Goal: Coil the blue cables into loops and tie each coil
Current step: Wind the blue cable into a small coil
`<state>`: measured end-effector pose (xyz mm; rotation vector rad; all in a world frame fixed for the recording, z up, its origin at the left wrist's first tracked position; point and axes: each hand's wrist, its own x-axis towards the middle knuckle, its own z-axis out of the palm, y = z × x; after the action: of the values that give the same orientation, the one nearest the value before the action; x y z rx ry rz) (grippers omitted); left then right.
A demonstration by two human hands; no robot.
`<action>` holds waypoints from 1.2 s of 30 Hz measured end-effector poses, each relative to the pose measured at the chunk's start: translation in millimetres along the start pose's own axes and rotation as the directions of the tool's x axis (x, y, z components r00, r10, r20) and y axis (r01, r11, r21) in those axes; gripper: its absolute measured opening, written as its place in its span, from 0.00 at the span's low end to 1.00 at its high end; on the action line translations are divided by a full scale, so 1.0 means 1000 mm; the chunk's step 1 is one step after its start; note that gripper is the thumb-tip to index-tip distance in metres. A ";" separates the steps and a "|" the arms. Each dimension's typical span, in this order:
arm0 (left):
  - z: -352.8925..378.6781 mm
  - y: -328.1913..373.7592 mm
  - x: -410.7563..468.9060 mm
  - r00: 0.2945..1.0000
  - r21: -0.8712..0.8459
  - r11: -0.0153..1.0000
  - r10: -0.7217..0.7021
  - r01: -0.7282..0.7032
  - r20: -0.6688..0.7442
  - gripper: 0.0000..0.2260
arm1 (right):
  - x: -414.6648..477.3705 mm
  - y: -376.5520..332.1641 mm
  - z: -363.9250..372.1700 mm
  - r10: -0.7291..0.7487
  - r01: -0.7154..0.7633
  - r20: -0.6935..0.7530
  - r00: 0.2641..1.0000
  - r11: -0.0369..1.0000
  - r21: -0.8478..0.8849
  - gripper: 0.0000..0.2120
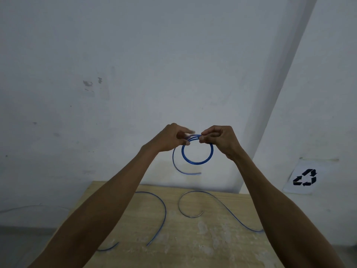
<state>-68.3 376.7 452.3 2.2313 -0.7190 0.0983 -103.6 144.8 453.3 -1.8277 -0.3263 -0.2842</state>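
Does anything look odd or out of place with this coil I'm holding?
Only a loose tail sticking out below-left of the coil, not wound in. The left hand and right hand hold its top.

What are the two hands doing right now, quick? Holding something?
Left hand: pinches the top of the round blue cable coil; its fingers are blurred.
Right hand: pinches the top of the same coil, fingers curled.

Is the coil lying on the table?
No: the left hand and right hand pinch the coil at its top and hold it in the air, well above the table.
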 end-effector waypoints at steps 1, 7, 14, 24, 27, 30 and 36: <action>-0.001 0.001 -0.001 0.999 -0.086 0.996 -0.020 0.024 0.050 0.19 | 0.000 0.000 -0.001 -0.014 0.014 0.014 1.000 1.000 -0.021 0.09; 0.008 0.000 -0.011 0.999 -0.320 0.947 -0.045 0.035 -0.023 0.11 | -0.004 0.006 -0.006 -0.018 0.022 0.066 0.998 0.998 -0.056 0.09; 0.018 -0.005 -0.003 0.930 -0.537 0.843 -0.216 0.025 -0.297 0.12 | -0.007 0.016 -0.003 0.063 -0.117 -0.179 0.982 0.944 -0.308 0.25; 0.030 0.010 0.005 0.788 -0.798 0.595 -0.448 -0.091 -0.424 0.12 | -0.031 0.032 0.040 0.802 -0.573 0.185 0.568 0.224 0.788 0.30; 0.030 0.006 0.002 0.856 -0.798 0.603 -0.413 0.000 -0.312 0.12 | -0.027 0.030 0.046 0.737 -0.319 0.071 0.672 0.202 0.926 0.16; 0.024 -0.003 -0.006 0.892 -0.732 0.673 -0.388 0.102 -0.233 0.08 | -0.021 0.029 0.042 0.710 -0.291 -0.161 0.686 0.470 0.833 0.09; 0.010 -0.014 -0.014 0.948 -0.633 0.757 -0.297 0.162 -0.112 0.12 | -0.021 0.020 0.029 0.553 -0.358 -0.240 0.798 0.755 0.549 0.24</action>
<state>-74.1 384.1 431.7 1.6189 -0.2871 -0.0301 -114.7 165.9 420.1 -1.2575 0.3308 -0.1851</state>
